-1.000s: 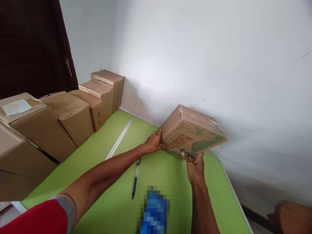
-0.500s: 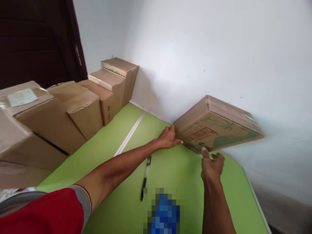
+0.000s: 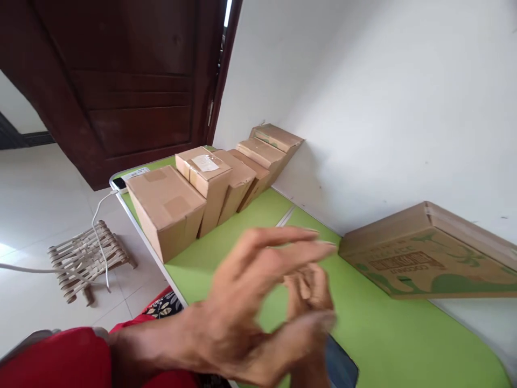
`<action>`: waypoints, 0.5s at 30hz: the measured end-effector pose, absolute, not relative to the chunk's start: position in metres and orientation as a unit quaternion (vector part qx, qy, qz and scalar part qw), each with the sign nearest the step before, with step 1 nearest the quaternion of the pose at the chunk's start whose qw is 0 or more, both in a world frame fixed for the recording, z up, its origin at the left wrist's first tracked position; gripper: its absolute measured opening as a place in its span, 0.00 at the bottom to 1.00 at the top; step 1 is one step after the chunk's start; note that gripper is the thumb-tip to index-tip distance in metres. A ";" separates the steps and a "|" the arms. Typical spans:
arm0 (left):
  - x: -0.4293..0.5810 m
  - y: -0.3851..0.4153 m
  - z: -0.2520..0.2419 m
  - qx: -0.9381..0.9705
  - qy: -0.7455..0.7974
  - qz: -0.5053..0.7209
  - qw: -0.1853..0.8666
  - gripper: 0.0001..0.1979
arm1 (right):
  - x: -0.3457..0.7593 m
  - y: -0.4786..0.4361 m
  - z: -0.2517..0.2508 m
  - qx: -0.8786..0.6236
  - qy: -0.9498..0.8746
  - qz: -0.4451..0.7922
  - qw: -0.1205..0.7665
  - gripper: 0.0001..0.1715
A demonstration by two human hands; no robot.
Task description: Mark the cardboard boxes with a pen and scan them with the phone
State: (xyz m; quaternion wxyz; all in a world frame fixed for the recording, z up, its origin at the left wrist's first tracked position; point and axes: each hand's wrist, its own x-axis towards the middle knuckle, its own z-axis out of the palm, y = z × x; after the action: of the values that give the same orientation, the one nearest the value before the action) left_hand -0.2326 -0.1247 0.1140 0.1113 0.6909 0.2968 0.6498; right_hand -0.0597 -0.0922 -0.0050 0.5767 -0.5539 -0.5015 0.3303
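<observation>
Left hand (image 3: 246,302) blurred, fingers extended, thumb set apart, grasping nothing visible; right hand (image 3: 309,296) partly hidden behind it, fingers curled, cannot tell whether it holds anything. Below both: smooth pale-green surface with white edging (image 3: 388,345). Beyond and left of the hands: row of plain brown rectangular cardboard boxes (image 3: 220,196), visible tops shut, contents not seen. Right of the hands, apart from them: brown rectangular cardboard carton with green print (image 3: 428,264), resting on the surface, printed face toward the hands; no opening seen, contents unknown. Estimate: stiff walls, corners crushable, grip dry, weight unreadable; best held low on two opposite sides. Just beside the right wrist: flat, dark, straight-edged object (image 3: 342,365), mostly covered, identity uncertain; likely rigid and slick, best taken by its edges.
</observation>
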 end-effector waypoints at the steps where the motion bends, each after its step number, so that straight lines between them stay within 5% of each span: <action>1: -0.254 -0.130 0.115 0.650 0.335 0.680 0.043 0.23 | -0.082 -0.099 -0.003 -0.553 -0.490 0.361 0.569 0.27; 4: -0.317 -0.134 0.109 0.503 0.325 0.761 -0.249 0.22 | -0.142 -0.118 0.002 -0.538 -0.490 0.444 0.523 0.31; 8: -0.390 -0.121 0.079 0.437 0.602 0.660 -0.103 0.31 | -0.197 -0.135 0.000 -0.483 -0.532 0.504 0.478 0.40; 15: -0.412 -0.118 0.024 0.493 0.658 0.543 0.170 0.36 | -0.231 -0.138 -0.022 -0.452 -0.583 0.493 0.462 0.67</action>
State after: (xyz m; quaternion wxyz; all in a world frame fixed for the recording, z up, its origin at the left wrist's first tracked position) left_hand -0.4120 -0.1180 0.0243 0.1697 0.4927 0.6582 0.5434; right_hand -0.2310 -0.1383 -0.0217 0.4619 -0.4517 -0.5826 0.4932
